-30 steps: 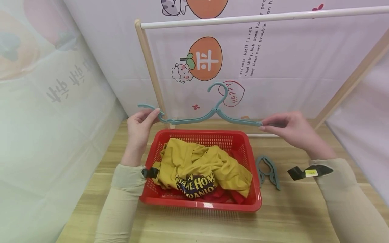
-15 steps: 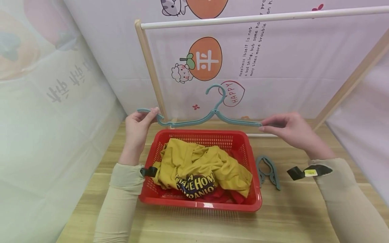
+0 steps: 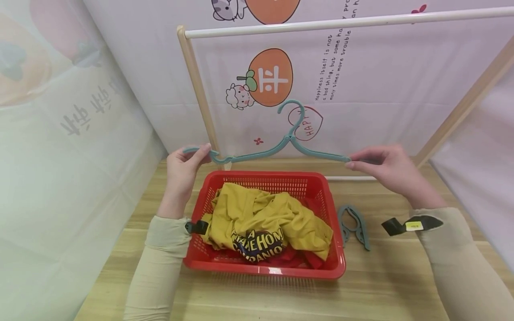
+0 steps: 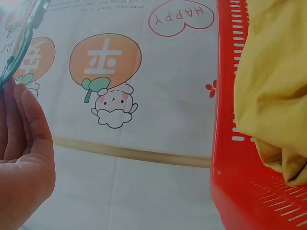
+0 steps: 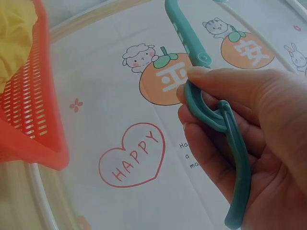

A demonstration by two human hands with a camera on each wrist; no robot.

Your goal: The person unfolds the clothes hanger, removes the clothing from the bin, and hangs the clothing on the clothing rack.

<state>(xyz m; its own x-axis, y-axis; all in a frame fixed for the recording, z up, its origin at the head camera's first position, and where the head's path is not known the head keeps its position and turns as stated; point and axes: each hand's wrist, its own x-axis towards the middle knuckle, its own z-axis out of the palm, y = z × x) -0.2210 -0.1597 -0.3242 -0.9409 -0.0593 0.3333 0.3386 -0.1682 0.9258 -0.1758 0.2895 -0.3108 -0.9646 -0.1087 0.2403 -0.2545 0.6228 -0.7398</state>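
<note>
A teal folding clothes hanger (image 3: pixel 261 154) is spread out above the back of the red basket, its hook upward. My left hand (image 3: pixel 184 165) pinches its left arm near the end, whose tip sticks out past the fingers. At the opposite end my right hand (image 3: pixel 387 167) holds the right arm between thumb and fingers. In the right wrist view the curved end of the hanger (image 5: pixel 240 177) lies along the palm. The left wrist view shows only part of the left hand (image 4: pixel 24 143) and of the hanger at the upper left.
Below the hanger stands the red basket (image 3: pixel 337 263) with a crumpled yellow shirt (image 3: pixel 257 209) and red cloth in it. A second, folded teal hanger (image 3: pixel 363 234) lies to its right on the wooden table (image 3: pixel 241 303). Behind rises a rack with a white rail (image 3: pixel 341 25).
The hanger dips slightly, then rises, and its hook now sits higher and a little further right. My right hand has shifted slightly right and up. Both hands keep their hold.
</note>
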